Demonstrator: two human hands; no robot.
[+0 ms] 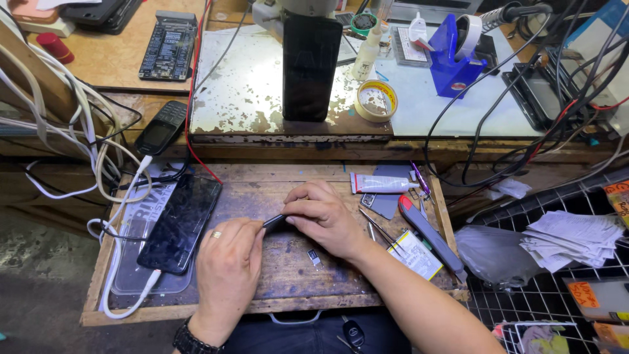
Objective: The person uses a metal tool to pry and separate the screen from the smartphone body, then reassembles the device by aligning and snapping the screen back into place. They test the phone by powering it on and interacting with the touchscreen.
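Right of the cracked phone [179,223], my left hand [226,275] and right hand [322,219] pinch a thin dark tool [274,221] between closed fingers; I judge fine alignment comes next.

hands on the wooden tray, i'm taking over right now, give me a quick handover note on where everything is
Left hand: pinches one end of a thin dark tool.
Right hand: fingers closed over the tool's other end.
Smartphone: face up with a cracked screen, left of the hands, white cable plugged in.
Small chip-like part: loose on the wooden tray, below the right hand.
Tweezers, glue tube: right side.
Done or left: cannot tell.
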